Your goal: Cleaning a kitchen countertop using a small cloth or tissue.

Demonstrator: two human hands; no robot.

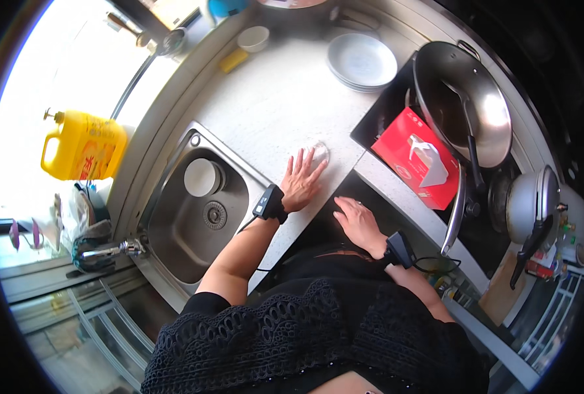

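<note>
My left hand (302,181) lies over the pale speckled countertop (282,108), palm down with its fingers spread. A small whitish, see-through patch or item (321,150) shows at its fingertips; what it is I cannot tell. My right hand (358,219) is in front of my body, past the counter's edge, fingers extended and nothing in it. Left of my left hand is a steel sink (174,251) with small stacked white bowls (202,177) in it. A red tissue box (395,152) with a tissue sticking out stands beyond my right hand.
Stacked white plates (362,61), a white bowl (253,39) and a yellow sponge (233,60) are on the far counter. At right are a wok (494,118) with a ladle and a pressure cooker (523,202). A yellow jug (85,147) stands by the window, near the faucet (119,248).
</note>
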